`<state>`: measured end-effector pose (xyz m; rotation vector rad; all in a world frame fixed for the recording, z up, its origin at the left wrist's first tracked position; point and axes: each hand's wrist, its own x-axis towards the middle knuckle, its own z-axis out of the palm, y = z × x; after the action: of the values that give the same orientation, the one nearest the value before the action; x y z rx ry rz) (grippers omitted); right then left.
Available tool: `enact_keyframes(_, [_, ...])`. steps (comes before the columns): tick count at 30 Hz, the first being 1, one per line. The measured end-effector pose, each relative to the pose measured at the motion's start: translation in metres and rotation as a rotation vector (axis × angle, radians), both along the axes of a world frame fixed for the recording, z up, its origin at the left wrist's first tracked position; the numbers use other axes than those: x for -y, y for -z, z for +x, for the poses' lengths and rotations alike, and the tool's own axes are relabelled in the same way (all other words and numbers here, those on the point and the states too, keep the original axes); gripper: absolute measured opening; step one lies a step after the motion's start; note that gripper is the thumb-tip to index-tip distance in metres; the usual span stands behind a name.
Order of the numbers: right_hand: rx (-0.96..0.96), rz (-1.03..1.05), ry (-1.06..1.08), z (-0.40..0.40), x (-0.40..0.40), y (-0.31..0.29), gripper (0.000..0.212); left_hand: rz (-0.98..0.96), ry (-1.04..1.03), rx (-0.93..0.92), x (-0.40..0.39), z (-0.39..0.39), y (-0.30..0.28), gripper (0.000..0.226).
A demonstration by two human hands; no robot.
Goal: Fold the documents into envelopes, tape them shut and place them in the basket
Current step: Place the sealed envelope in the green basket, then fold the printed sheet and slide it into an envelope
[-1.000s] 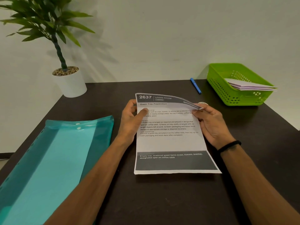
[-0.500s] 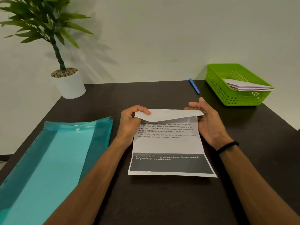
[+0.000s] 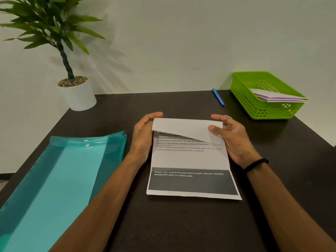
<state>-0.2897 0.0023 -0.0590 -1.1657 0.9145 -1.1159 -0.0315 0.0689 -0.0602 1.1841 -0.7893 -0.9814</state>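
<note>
A printed document lies on the dark table in front of me, dark banner nearest me. Its top part is folded over toward me as a blank white flap, its left side lifted off the page. My left hand curls round the left end of the fold. At the right end, my right hand pinches the flap, thumb on top and fingers behind. The green basket stands at the back right and holds a few folded white envelopes.
A teal plastic folder lies along the left of the table. A potted plant in a white pot stands at the back left. A blue pen lies near the basket. A small pale round object peeks from behind my right hand.
The top of the document has been folded down toward me, hiding the header. The flap now reaches lower on the right, and my right thumb has moved onto it.
</note>
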Motion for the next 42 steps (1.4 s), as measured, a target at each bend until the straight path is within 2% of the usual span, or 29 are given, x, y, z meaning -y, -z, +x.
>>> enact_keyframes(3, [0.013,0.008,0.049,0.001,0.002,0.0,0.043,0.026,0.004,-0.158,0.0,-0.001,-0.005,0.033])
enact_keyframes(5, [0.015,0.007,0.064,0.001,0.002,0.001,0.045,0.047,0.056,-0.099,-0.003,-0.001,-0.007,0.044])
enact_keyframes(8, [0.023,0.005,0.065,0.001,0.002,0.001,0.045,0.024,0.143,0.086,-0.006,-0.003,-0.003,0.039])
enact_keyframes(11, [0.049,0.012,0.059,0.0,0.002,0.0,0.044,0.016,0.135,0.156,-0.007,-0.003,0.0,0.03])
enact_keyframes(17, [0.039,-0.004,-0.016,-0.001,0.0,0.0,0.048,-0.014,0.099,0.143,-0.005,-0.002,0.003,0.02])
enact_keyframes(26, [-0.146,-0.112,-0.085,0.002,-0.007,-0.003,0.076,0.019,0.019,0.101,-0.004,-0.001,0.002,0.022])
enact_keyframes(30, [-0.185,-0.162,-0.042,0.005,-0.007,-0.002,0.071,0.001,0.021,0.122,-0.004,0.0,0.003,0.022])
enact_keyframes(32, [-0.185,-0.166,-0.02,0.004,-0.006,-0.001,0.069,-0.036,0.046,0.214,-0.005,-0.002,0.003,0.025])
enact_keyframes(35, [-0.179,-0.162,0.015,0.001,-0.005,0.0,0.068,-0.063,0.045,0.495,-0.006,-0.006,0.005,0.033])
enact_keyframes(37, [-0.179,-0.157,0.039,-0.001,-0.003,-0.001,0.069,-0.056,0.018,0.573,-0.006,-0.007,0.005,0.036])
enact_keyframes(42, [-0.134,-0.151,0.05,-0.003,-0.001,0.001,0.065,-0.056,0.042,0.414,-0.007,-0.002,0.005,0.027])
